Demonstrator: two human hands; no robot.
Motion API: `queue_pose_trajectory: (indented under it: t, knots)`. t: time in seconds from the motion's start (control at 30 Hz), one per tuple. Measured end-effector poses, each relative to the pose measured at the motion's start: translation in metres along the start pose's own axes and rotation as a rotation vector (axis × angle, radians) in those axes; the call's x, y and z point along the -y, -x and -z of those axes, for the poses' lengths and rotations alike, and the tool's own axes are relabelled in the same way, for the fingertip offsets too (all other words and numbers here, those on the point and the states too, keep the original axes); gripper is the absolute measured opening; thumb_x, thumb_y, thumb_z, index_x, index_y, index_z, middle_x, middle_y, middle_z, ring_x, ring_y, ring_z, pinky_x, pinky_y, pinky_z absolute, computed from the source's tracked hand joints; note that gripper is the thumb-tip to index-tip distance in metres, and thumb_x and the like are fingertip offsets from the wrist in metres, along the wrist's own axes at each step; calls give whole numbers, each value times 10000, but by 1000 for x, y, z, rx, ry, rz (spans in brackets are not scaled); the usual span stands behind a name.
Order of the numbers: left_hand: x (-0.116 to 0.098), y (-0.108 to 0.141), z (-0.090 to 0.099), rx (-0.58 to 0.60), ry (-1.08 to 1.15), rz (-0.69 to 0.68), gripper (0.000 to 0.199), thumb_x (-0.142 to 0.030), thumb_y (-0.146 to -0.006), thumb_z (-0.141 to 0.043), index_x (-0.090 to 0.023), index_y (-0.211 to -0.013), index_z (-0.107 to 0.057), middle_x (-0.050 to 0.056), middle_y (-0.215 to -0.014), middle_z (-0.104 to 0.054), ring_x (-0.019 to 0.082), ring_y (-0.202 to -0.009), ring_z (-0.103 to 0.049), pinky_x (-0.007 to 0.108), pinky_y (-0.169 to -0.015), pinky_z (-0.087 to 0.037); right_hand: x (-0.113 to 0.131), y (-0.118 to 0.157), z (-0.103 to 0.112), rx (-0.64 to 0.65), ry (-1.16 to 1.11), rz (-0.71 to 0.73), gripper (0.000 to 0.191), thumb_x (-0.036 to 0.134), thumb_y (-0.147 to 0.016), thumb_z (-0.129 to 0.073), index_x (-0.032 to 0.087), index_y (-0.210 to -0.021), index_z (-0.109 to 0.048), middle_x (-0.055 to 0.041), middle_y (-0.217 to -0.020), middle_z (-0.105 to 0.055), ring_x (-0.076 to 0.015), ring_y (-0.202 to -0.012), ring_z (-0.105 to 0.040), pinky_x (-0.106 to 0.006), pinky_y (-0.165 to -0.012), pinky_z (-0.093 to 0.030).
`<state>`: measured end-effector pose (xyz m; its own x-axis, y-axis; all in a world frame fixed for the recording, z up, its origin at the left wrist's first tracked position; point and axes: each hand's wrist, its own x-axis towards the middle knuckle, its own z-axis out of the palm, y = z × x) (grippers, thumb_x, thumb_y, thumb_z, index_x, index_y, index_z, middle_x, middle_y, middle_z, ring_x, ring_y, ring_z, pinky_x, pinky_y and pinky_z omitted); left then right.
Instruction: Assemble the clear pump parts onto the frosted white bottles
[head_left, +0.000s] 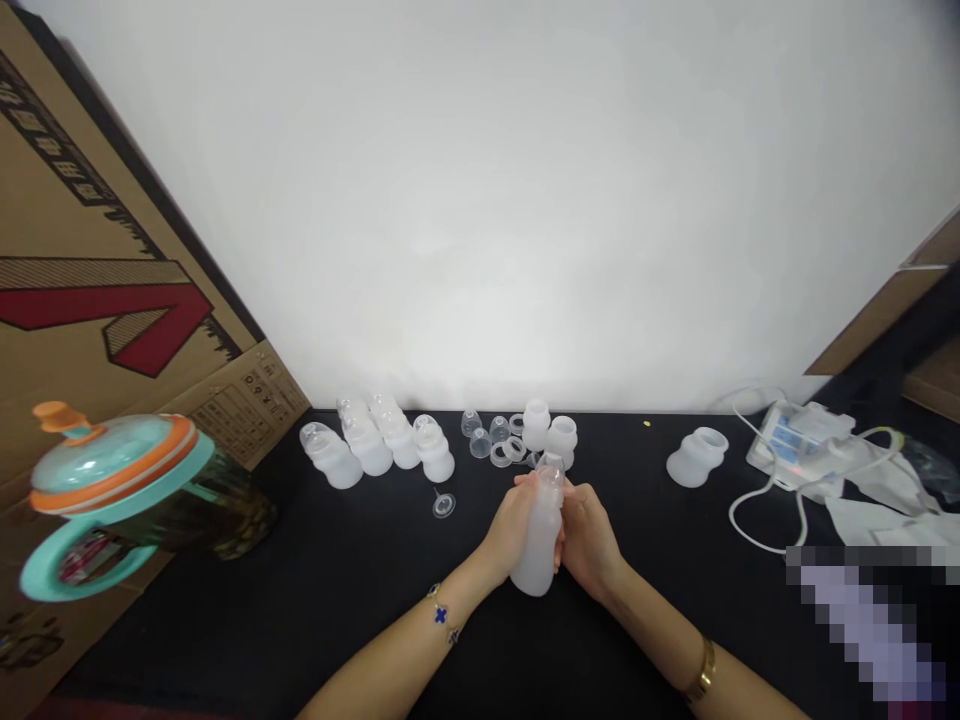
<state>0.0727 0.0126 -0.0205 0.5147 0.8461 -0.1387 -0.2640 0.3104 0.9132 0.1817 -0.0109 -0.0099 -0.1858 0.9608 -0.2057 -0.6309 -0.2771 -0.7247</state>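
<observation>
A frosted white bottle with a clear domed cap is held upright, slightly tilted, between both hands. My left hand wraps its left side, and my right hand closes on its upper right side. Just behind the hands stand open frosted bottles, with clear domed caps and white rings beside them. Several capped bottles are grouped to the left. A clear nipple piece lies alone on the black table.
A turquoise and orange lidded jug stands at the left before a large cardboard box. Toward the right are an open bottle, a white device with cables, and white plastic wrapping.
</observation>
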Motion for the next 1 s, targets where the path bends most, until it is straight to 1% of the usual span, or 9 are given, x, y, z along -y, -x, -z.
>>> queue_pose_trajectory:
  t: [0.3, 0.47, 0.57, 0.67, 0.77, 0.83, 0.9, 0.97, 1.0]
  knots:
    - [-2, 1, 3, 52, 35, 78, 844, -860, -814, -302, -118, -566, -616, 92, -449, -575, 166, -363, -541, 263, -376, -412, 2, 3, -7, -26, 42, -40, 497, 495, -778, -611, 178, -1158, -652, 81, -413, -424, -129, -316, -367, -249, -305, -283]
    - [-6, 5, 4, 70, 71, 63, 806, -873, -772, -387, -118, -592, -608, 89, -469, -582, 163, -380, -546, 261, -395, -420, 0, 4, -8, -30, 57, -31, 522, 515, -793, -636, 160, -1176, -657, 85, -398, -414, -119, -320, -340, -242, -314, -274]
    - [-10, 7, 3, 70, 64, 65, 793, -853, -784, -397, -115, -577, -602, 92, -468, -575, 160, -382, -541, 263, -406, -418, -3, 3, -6, -12, 44, -41, 544, 537, -805, -654, 165, -1203, -653, 87, -397, -410, -116, -330, -337, -237, -326, -265]
    - [-11, 8, 2, 85, 73, 87, 783, -838, -801, -389, -119, -565, -593, 93, -463, -569, 158, -386, -540, 260, -404, -412, -3, 3, -4, 4, 51, -59, 558, 568, -823, -645, 190, -1232, -644, 64, -448, -500, -121, -346, -379, -234, -341, -272]
    - [-8, 7, 1, 99, 90, 91, 766, -826, -804, -405, -119, -566, -580, 95, -459, -567, 159, -374, -541, 254, -382, -408, -2, 4, -4, 40, 62, -29, 546, 564, -835, -636, 192, -1234, -641, 7, -591, -647, -147, -414, -499, -244, -381, -338]
    - [-5, 6, 0, 103, 118, 73, 735, -800, -809, -446, -97, -681, -622, 82, -482, -585, 162, -366, -545, 255, -368, -421, 0, 4, -5, 51, 45, 9, 512, 521, -830, -649, 197, -1227, -638, -11, -676, -695, -158, -461, -550, -249, -409, -375]
    - [-2, 5, 0, 101, 159, 37, 696, -761, -812, -504, -89, -925, -647, 51, -529, -612, 166, -362, -550, 263, -359, -446, -1, 5, -5, 35, 26, 29, 488, 491, -817, -661, 210, -1215, -634, -2, -685, -700, -147, -437, -532, -244, -390, -362]
    - [0, 4, 0, 91, 190, -15, 685, -725, -821, -539, -121, -1137, -596, 24, -573, -633, 167, -357, -552, 272, -354, -465, -4, 4, -4, 2, 26, 14, 469, 509, -807, -667, 207, -1166, -652, 24, -586, -651, -126, -372, -456, -236, -353, -319]
    - [0, 3, 1, 90, 192, -34, 681, -717, -831, -535, -129, -1173, -581, 21, -576, -635, 168, -356, -551, 272, -353, -466, -6, 4, -4, -11, 41, -6, 460, 539, -806, -660, 198, -1116, -670, 40, -513, -598, -118, -343, -411, -233, -340, -296]
